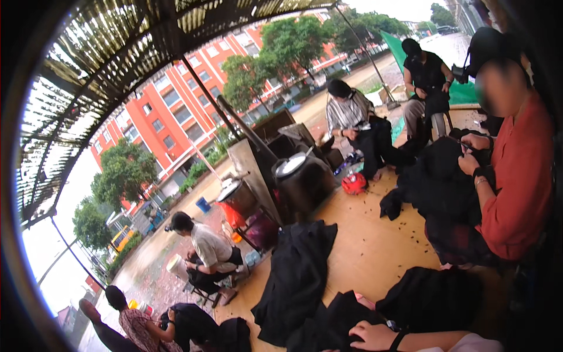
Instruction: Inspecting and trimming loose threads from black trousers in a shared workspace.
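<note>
My right hand (pixel 373 336), with a black band at the wrist, reaches in from the lower right. It lies on a black garment (pixel 337 317) spread near the bottom of the view. The fingers rest bent and slightly apart on the cloth, with their tips partly cut off from sight. Beside the wrist is a small pale object (pixel 391 324) too small to name. More black cloth (pixel 434 299) is heaped just beyond the hand, with a pinkish patch (pixel 365 300) between the two pieces. My left hand is out of view.
Another long black garment (pixel 302 264) lies on the tan floor sheet (pixel 375 252). At right, a person in red (pixel 522 182) handles dark cloth. Other seated people work farther off, around large dark pots (pixel 302 182). A red round object (pixel 354 183) stands beside them.
</note>
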### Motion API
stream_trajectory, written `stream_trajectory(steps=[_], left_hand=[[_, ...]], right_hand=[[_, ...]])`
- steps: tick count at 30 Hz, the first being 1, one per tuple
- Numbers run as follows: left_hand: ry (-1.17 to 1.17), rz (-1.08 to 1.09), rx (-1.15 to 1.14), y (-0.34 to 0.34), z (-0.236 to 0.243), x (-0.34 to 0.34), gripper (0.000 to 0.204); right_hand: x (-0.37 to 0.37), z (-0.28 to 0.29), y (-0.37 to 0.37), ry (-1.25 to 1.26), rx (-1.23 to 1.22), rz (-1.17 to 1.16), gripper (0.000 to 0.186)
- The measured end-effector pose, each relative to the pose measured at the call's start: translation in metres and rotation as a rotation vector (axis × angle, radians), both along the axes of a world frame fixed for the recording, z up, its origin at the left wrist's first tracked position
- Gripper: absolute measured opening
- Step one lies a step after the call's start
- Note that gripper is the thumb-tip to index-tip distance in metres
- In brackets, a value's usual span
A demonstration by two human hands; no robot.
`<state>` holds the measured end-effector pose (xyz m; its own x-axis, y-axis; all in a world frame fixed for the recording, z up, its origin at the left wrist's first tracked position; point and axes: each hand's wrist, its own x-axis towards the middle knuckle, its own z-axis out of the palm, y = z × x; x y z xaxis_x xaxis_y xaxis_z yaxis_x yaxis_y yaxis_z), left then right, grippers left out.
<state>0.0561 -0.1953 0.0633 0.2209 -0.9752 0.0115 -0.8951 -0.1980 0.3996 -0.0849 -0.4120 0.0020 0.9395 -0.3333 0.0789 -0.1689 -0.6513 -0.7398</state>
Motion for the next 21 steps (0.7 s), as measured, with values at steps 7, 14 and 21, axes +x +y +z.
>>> stream_trajectory(steps=[7, 14, 21], left_hand=[[0.081, 0.098, -0.125, 0.010, 0.014, -0.009, 0.043], [0.184, 0.197, -0.084, 0.016, 0.001, 0.017, 0.019], [0.194, 0.163, -0.108, 0.047, 0.025, -0.004, 0.057]], right_hand=[[-0.008, 0.006, -0.010, -0.006, 0.029, -0.023, 0.044], [-0.008, -0.001, -0.027, -0.209, 0.461, -0.080, 0.017], [-0.051, 0.030, -0.027, -0.145, 0.339, -0.308, 0.011]])
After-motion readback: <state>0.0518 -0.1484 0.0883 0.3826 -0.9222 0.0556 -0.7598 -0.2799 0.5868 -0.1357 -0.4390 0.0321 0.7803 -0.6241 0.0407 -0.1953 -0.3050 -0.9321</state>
